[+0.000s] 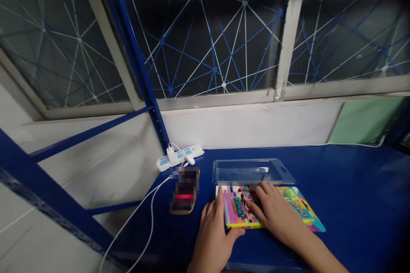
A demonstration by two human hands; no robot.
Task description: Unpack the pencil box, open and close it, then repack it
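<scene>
Printed card (pixel 238 211), ours in hand: left hand (pixel 213 239) clasping its near left corner, right hand (pixel 272 209) spread, fingers pressed on top; second card (pixel 307 213) beneath; clear blister tray (pixel 253 172) just beyond; blurred phone (pixel 185 190) beside, on blue table (pixel 352 204)

The blue table (pixel 358 204) holds a clear plastic tray (pixel 253 171), bright card packs (pixel 304 209), a blurry phone (pixel 185 190) and a white cord (pixel 151 209)
</scene>
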